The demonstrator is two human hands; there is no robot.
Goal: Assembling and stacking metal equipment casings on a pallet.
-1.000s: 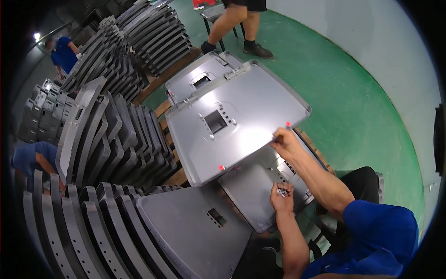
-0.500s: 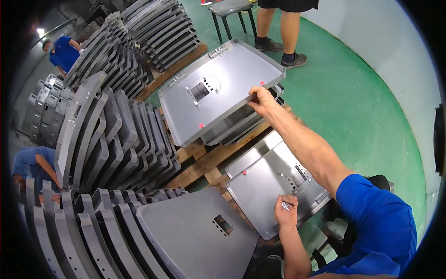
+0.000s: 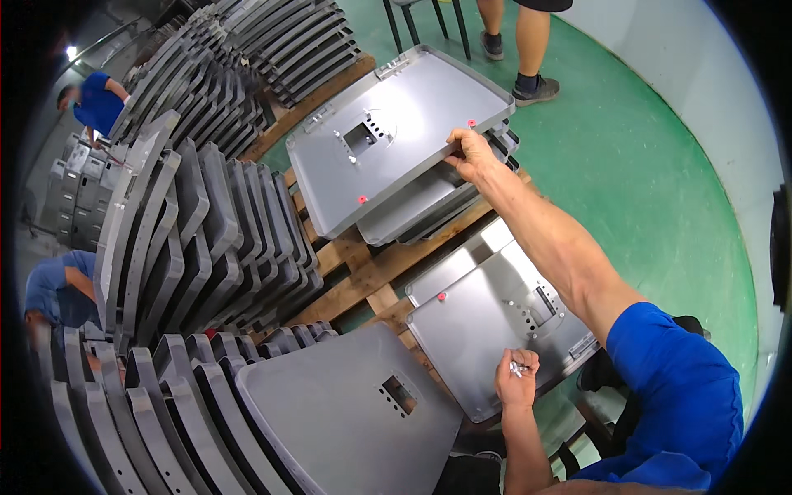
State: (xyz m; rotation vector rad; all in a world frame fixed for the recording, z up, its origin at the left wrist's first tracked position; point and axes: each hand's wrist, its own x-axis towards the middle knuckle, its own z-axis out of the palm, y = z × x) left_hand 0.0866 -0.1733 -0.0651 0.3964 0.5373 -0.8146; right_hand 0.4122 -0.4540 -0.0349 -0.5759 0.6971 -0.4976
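My right hand [image 3: 472, 155] grips the near edge of a grey metal panel [image 3: 437, 91] with raised rims, red caps, hinges and a cutout. That panel lies tilted on a stack of similar panels [image 3: 404, 216]. Closer to me, my left hand [image 3: 516, 375] is closed around several small silvery metal pieces [image 3: 517, 369], perhaps fasteners; their exact kind is unclear. It hovers over or rests by another metal panel [image 3: 462, 346], which has a red cap, a slot and a hinge. Whether the hand touches that panel cannot be told.
Wooden pallets [image 3: 375, 276] carry the panels. Rows of upright grey panels [image 3: 206, 214] fill the left, and a large plain panel [image 3: 330, 412] leans in front. Two people in blue [image 3: 103, 103] work at left; a person's legs [image 3: 532, 49] stand beyond, near a stool [image 3: 412, 16].
The view has shifted slightly, so the far panel and my right hand sit a little higher and further right. Both hands keep their holds. The person at far left bends differently.
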